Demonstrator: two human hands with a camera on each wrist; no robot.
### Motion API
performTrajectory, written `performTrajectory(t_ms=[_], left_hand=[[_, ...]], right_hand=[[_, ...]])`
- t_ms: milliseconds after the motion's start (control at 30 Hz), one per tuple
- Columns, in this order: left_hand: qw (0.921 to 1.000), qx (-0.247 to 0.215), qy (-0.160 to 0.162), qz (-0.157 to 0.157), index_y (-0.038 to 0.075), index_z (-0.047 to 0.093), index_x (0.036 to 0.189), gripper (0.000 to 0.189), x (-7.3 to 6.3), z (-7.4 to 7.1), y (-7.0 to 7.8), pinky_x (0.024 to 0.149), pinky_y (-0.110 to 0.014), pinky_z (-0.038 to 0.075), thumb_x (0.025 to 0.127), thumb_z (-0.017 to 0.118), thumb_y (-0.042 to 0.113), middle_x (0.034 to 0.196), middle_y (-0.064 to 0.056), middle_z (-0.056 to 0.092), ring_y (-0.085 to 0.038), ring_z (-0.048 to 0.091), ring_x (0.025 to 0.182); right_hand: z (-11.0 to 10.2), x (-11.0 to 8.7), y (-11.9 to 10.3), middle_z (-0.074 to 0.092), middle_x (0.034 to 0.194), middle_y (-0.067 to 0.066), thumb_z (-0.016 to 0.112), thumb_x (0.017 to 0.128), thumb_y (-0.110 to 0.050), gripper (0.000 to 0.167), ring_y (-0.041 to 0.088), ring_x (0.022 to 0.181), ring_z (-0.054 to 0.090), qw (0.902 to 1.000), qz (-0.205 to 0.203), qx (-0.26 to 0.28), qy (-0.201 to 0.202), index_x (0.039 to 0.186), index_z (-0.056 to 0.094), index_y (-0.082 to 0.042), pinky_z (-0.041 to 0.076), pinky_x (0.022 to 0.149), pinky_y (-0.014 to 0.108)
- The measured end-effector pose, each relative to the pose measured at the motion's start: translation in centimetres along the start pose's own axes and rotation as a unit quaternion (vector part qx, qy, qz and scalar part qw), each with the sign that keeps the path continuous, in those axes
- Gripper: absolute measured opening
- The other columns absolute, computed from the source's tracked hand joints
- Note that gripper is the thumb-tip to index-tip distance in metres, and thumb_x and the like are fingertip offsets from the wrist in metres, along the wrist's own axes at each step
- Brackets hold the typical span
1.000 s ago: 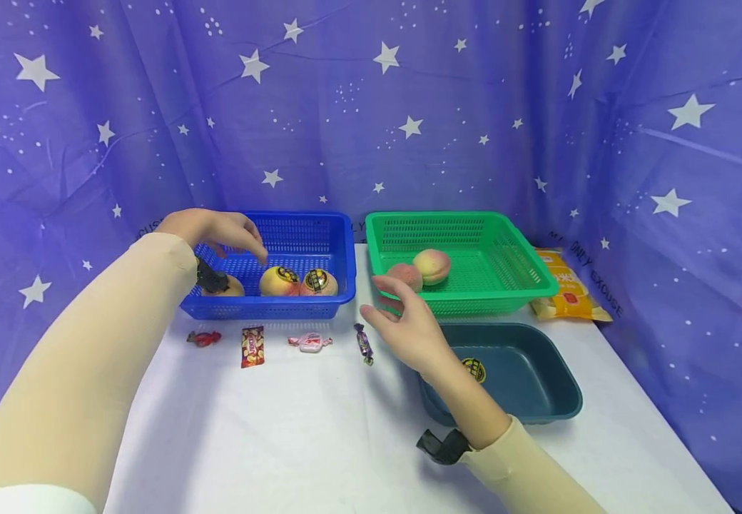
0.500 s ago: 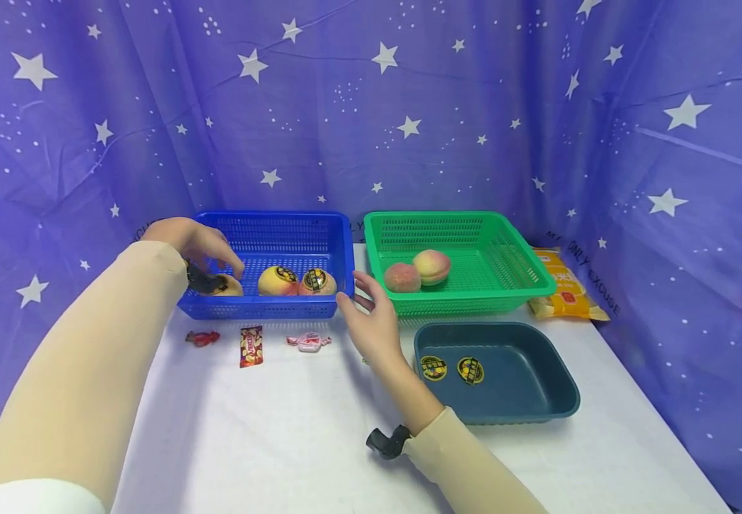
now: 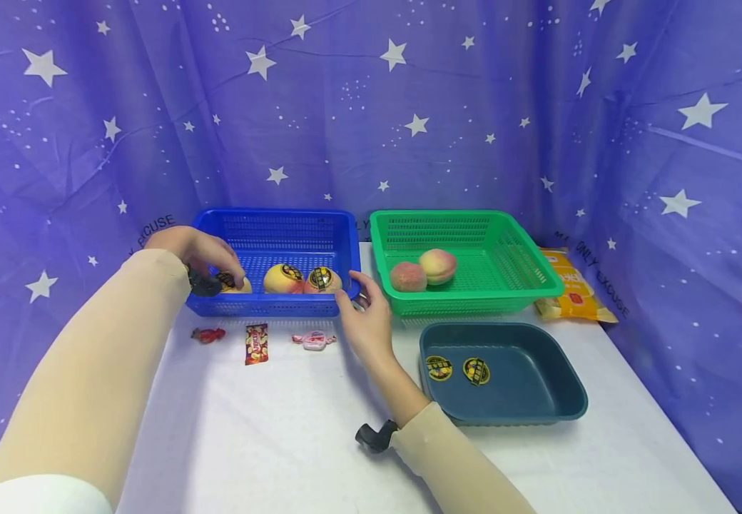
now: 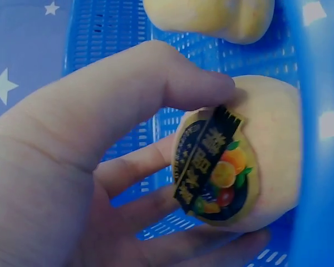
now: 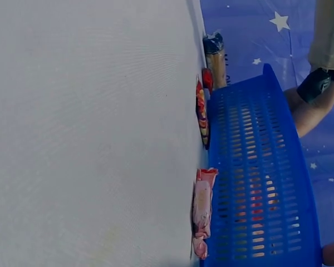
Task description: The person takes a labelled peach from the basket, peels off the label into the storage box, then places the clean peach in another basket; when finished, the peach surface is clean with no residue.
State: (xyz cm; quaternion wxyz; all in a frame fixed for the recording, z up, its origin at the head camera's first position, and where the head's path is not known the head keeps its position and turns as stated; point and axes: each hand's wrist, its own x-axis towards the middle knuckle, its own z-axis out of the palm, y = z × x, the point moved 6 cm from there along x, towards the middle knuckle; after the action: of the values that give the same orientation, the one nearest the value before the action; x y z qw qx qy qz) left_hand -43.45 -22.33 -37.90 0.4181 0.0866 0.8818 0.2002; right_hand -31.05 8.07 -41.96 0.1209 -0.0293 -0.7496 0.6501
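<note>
My left hand [image 3: 207, 251] reaches into the blue basket [image 3: 268, 307] and grips a peach [image 4: 275, 144] at its left end. The left wrist view shows the thumb on top, the fingers around the far side, and a black-and-gold fruit sticker [image 4: 211, 172] on the peach. Two more stickered peaches, a yellow-red one [image 3: 279, 280] and one beside it [image 3: 321, 280], lie to the right in this basket. My right hand [image 3: 369, 325] holds the basket's front right corner, thumb at the front and fingers at the side.
A green basket [image 3: 474, 294] holds two peaches. In front of it stands a dark teal basin [image 3: 525, 385] with two round stickers inside. A red candy [image 3: 207, 335], a nut candy packet [image 3: 257, 344] and a pink candy [image 3: 313, 340] lie before the blue basket. A yellow packet [image 3: 573, 293] lies far right.
My right hand has moved left from near the green basket to the blue basket's corner, now covering the purple candy. My left hand has lowered leftward onto the left peach and taken hold of it.
</note>
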Motion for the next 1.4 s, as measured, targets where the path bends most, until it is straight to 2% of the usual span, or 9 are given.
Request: performTrajectory(t_ms=[167,333,533,733,833,933,1100,1233,1400], left_hand=[[0.9981,-0.057,0.006,0.022,0.002,0.061,0.144,0.056,0.3,0.7,-0.1,0.128,-0.057,0.047,0.097,0.076,0.029,0.151,-0.019,0.059,-0.040,0.051,0.149],[0.9943,-0.102,0.019,0.026,0.003,0.055,0.144,0.055,0.5,1.0,-0.7,0.100,-0.037,0.061,0.099,0.077,0.024,0.124,-0.010,0.064,-0.023,0.061,0.114],[0.9955,-0.057,0.065,0.038,0.004,0.059,0.145,0.059,0.2,1.0,-0.9,0.097,-0.046,0.066,0.099,0.078,0.034,0.123,-0.012,0.064,-0.024,0.062,0.110],[0.9892,-0.056,0.122,0.059,0.005,0.061,0.148,0.062,-0.6,0.5,-0.7,0.094,-0.051,0.068,0.097,0.079,0.032,0.130,-0.015,0.064,-0.028,0.064,0.111],[0.9775,-0.074,0.174,0.093,0.007,0.060,0.153,0.065,-1.2,-0.1,0.0,0.096,-0.052,0.067,0.097,0.081,0.033,0.144,-0.019,0.063,-0.031,0.063,0.121],[0.9586,-0.117,0.219,0.140,0.011,0.060,0.155,0.063,-2.2,-0.6,0.9,0.099,-0.050,0.065,0.100,0.080,0.032,0.155,-0.019,0.060,-0.034,0.063,0.127],[0.9289,-0.178,0.255,0.202,0.015,0.062,0.155,0.058,-3.7,-0.7,2.5,0.096,-0.037,0.065,0.101,0.080,0.025,0.157,-0.013,0.059,-0.030,0.061,0.126],[0.9184,-0.183,0.276,0.217,0.019,0.064,0.154,0.060,-4.4,-0.2,3.8,0.097,-0.036,0.059,0.097,0.082,0.023,0.153,-0.011,0.063,-0.028,0.059,0.126],[0.9091,-0.161,0.306,0.232,0.021,0.062,0.154,0.062,-5.3,0.9,5.6,0.112,-0.053,0.054,0.096,0.084,0.023,0.155,-0.009,0.064,-0.031,0.060,0.138]], right_hand=[[0.0,0.2,0.4,0.065,0.157,0.018,0.074,0.105,-0.014,0.046,0.040,0.143,0.066,0.9999,-0.005,0.012,0.007,0.150,0.065,-0.014,0.057,0.120,0.050],[0.1,0.2,0.7,0.065,0.157,0.016,0.074,0.105,-0.015,0.045,0.041,0.143,0.065,0.9997,-0.005,0.023,0.010,0.149,0.065,-0.015,0.056,0.120,0.050],[0.2,0.1,0.8,0.064,0.158,0.017,0.073,0.104,-0.016,0.046,0.043,0.144,0.065,0.9994,-0.013,0.030,0.013,0.150,0.065,-0.014,0.057,0.120,0.051],[0.4,0.0,0.9,0.065,0.157,0.016,0.074,0.105,-0.016,0.045,0.041,0.143,0.066,0.9991,-0.018,0.034,0.018,0.149,0.066,-0.015,0.057,0.119,0.050],[0.5,0.0,1.1,0.065,0.157,0.015,0.074,0.105,-0.016,0.045,0.040,0.142,0.066,0.9988,-0.020,0.040,0.022,0.149,0.066,-0.014,0.058,0.119,0.050],[0.4,-0.1,1.1,0.065,0.157,0.014,0.074,0.104,-0.015,0.045,0.038,0.142,0.067,0.9985,-0.020,0.043,0.026,0.149,0.066,-0.014,0.058,0.119,0.049],[0.4,-0.1,1.1,0.065,0.158,0.015,0.074,0.104,-0.014,0.045,0.038,0.142,0.067,0.9983,-0.020,0.047,0.027,0.149,0.066,-0.015,0.057,0.119,0.049],[0.5,-0.1,1.0,0.064,0.158,0.015,0.074,0.104,-0.014,0.045,0.042,0.144,0.065,0.9981,-0.018,0.053,0.026,0.149,0.066,-0.015,0.057,0.120,0.050],[0.4,0.0,1.0,0.065,0.157,0.015,0.074,0.104,-0.014,0.046,0.041,0.143,0.065,0.9985,-0.017,0.048,0.021,0.149,0.066,-0.015,0.057,0.120,0.049]])
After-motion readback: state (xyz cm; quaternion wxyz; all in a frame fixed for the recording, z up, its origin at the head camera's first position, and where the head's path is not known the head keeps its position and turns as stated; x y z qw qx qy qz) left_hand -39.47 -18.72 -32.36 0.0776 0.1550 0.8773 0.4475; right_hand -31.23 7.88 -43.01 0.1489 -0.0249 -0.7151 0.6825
